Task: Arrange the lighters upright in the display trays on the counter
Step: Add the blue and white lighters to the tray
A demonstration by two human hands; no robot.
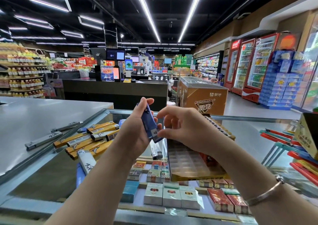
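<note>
Hands meet above the glass counter point(240, 132). Left hand point(137, 130) grips a blue lighter point(149, 124), metal end pointing down. Right hand point(180, 126) pinches that lower end with its fingertips. Yellow lighters point(89, 138) lie flat at left, display tray point(192, 157) just under the hands.

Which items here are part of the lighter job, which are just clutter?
Job: blue lighters gripped in left hand; right hand pinching one; loose yellow lighters; display tray.
Clutter: cigarette packs under glass; orange carton; red pens.
</note>
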